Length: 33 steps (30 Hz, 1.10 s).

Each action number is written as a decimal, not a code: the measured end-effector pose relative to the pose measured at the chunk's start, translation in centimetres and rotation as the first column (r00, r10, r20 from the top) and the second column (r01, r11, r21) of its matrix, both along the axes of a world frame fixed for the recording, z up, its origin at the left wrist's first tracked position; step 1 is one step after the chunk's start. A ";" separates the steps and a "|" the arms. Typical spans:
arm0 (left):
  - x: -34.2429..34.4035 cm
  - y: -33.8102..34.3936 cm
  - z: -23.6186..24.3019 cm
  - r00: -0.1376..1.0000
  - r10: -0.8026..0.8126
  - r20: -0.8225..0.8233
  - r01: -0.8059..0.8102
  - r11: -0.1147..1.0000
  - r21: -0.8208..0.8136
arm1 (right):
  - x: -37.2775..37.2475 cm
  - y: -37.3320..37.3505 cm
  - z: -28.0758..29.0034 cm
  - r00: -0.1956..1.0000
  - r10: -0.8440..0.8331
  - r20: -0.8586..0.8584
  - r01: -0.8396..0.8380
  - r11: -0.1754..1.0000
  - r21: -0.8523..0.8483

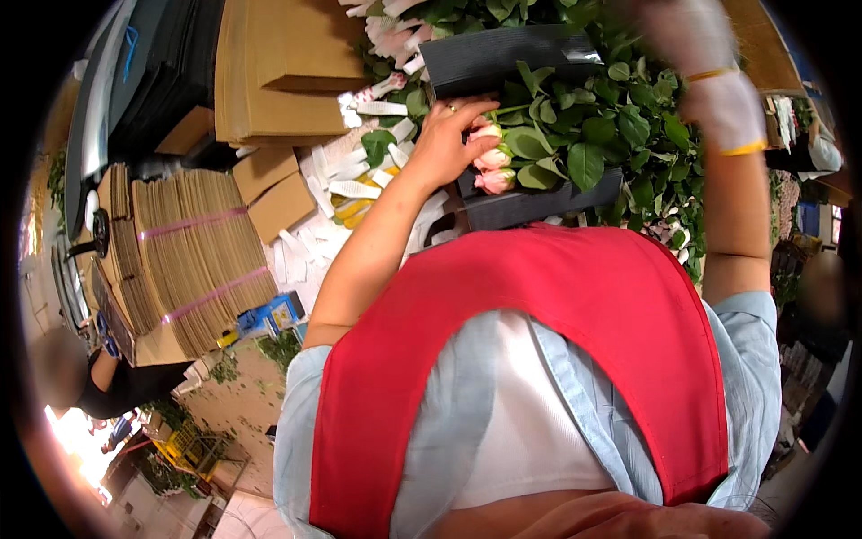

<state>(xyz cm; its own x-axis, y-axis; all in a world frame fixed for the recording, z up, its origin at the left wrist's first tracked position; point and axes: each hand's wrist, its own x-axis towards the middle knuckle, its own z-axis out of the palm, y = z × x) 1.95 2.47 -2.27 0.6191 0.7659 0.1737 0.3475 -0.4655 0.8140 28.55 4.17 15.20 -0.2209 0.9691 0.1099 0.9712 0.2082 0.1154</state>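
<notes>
My bare left hand (444,142) wears a ring and curves around the heads of pale pink roses (492,160), with its thumb and index finger on either side of a bloom. The roses lie side by side, heads to the left and leafy stems (584,135) to the right, between a dark ribbed upright panel (512,58) and a lower black wall (543,205). My right hand (691,40), in a pale glove with yellow edging, is raised at the upper right above the foliage. Motion smears its fingers, so I cannot tell whether it holds anything.
To the left stand strapped stacks of flat cardboard (193,256) and a large cardboard box (287,72). White sleeves and strips (355,189) litter the table near my left forearm. A blue tape dispenser (269,314) sits at its edge. Another person (108,377) is at far left.
</notes>
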 end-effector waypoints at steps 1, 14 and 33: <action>-0.2 0.0 0.0 0.999 -0.005 0.049 0.001 0.995 0.098 | 0.0 -1.0 1.0 0.999 0.029 0.037 -0.031 0.999 0.037; -0.3 -0.6 -1.6 0.997 0.064 0.050 -0.071 0.987 0.148 | -1.8 -1.5 -10.9 0.829 0.558 0.039 -0.551 0.803 0.228; 0.4 -0.8 -2.8 0.980 0.147 0.132 -0.152 0.988 0.030 | -2.6 -1.4 -10.8 0.834 0.549 -0.046 -0.546 0.812 -0.204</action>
<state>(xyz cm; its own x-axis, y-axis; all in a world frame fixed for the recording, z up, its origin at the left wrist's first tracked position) 2.36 1.71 -5.04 0.4684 0.8391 0.2767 0.3085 -0.4487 0.8387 25.94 2.74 4.40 -0.7217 0.6875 -0.0801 0.6880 0.7252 0.0253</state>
